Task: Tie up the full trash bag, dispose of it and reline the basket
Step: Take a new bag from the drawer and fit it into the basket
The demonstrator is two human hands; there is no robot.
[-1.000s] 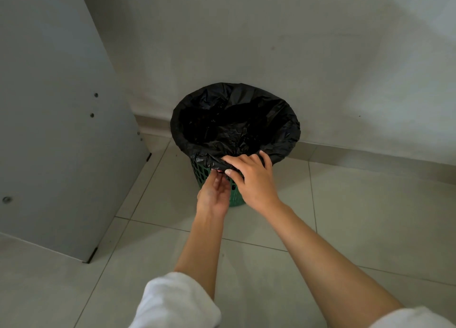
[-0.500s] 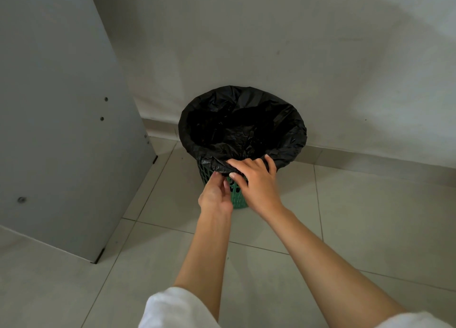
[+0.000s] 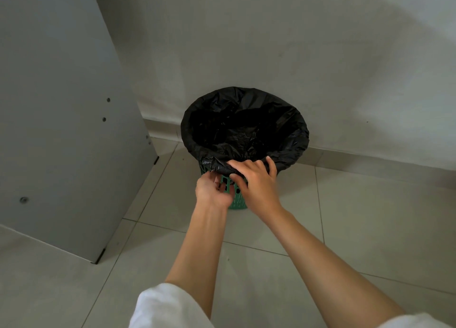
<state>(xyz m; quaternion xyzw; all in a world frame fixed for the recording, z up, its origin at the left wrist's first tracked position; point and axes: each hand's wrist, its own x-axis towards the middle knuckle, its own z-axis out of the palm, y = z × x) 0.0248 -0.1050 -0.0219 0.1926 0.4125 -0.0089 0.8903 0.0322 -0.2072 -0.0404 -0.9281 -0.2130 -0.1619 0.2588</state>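
Basket (image 3: pixel 238 200) is on the floor (image 3: pixel 370 229) by the wall (image 3: pixel 296 56), bag (image 3: pixel 292 154) over its rim. My right hand (image 3: pixel 256 184) pinches the near hem from above; left hand (image 3: pixel 212 193) lower, fingers curled just beneath it, grip unclear.

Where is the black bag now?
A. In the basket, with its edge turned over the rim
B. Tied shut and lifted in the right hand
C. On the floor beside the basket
A: the bag lines the basket, its edge folded over the rim, with the left hand and right hand at its near side.
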